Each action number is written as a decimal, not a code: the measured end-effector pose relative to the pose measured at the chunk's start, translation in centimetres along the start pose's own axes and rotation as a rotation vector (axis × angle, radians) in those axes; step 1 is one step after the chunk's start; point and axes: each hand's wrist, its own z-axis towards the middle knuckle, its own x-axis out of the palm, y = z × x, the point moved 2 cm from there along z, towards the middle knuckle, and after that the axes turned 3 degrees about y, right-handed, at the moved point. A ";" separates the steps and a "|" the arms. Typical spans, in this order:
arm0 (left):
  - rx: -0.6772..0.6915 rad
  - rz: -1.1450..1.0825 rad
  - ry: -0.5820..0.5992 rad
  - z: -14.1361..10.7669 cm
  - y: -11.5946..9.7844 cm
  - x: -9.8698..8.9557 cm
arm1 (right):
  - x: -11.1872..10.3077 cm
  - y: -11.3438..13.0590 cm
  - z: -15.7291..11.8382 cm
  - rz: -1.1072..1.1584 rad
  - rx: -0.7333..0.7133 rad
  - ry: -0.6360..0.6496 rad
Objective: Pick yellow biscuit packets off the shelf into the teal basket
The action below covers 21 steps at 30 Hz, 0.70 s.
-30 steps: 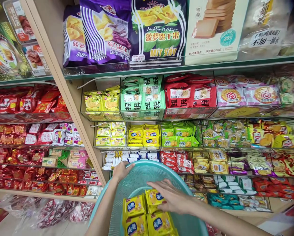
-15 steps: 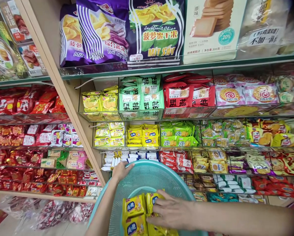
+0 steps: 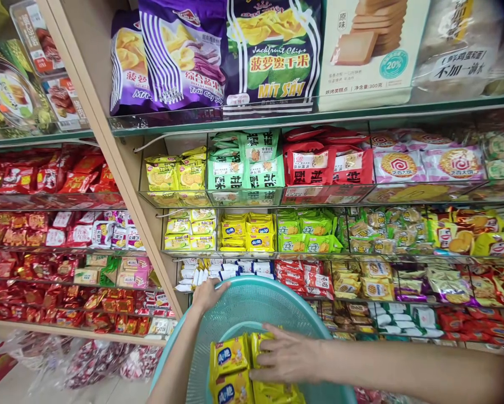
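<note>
A teal plastic basket with a mesh wall fills the bottom middle of the view. My left hand is closed over its far rim, fingers on the outside partly hidden. Inside the basket lie several yellow snack packets with blue labels, stacked in two columns. My right hand reaches in from the right and rests on the right-hand packets, palm down, its fingers stretched out and apart. Part of those packets is covered by the hand.
Similar yellow packets fill a shelf compartment beyond the basket. Green packets are beside them. Large purple chip bags stand on the top shelf. A wooden upright divides the shelving. Plastic bags lie on the floor at left.
The view has shifted slightly, with the shelves a little further right. My right hand has moved slightly over the packets, fingers straighter. My left hand keeps its place on the rim.
</note>
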 end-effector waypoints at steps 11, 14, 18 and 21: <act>-0.041 0.007 0.041 0.4 -0.2 0.5 | -1.9 -0.6 2.4 0.096 0.954 0.179; -0.037 0.003 0.041 0.8 -0.3 0.9 | -0.7 -0.1 4.2 0.191 0.992 0.220; -0.029 -0.001 0.045 0.7 -0.3 0.7 | 0.5 0.0 5.2 0.215 1.015 0.233; -0.033 0.001 0.044 0.3 -0.4 0.3 | 0.7 -0.3 4.9 0.297 1.011 0.201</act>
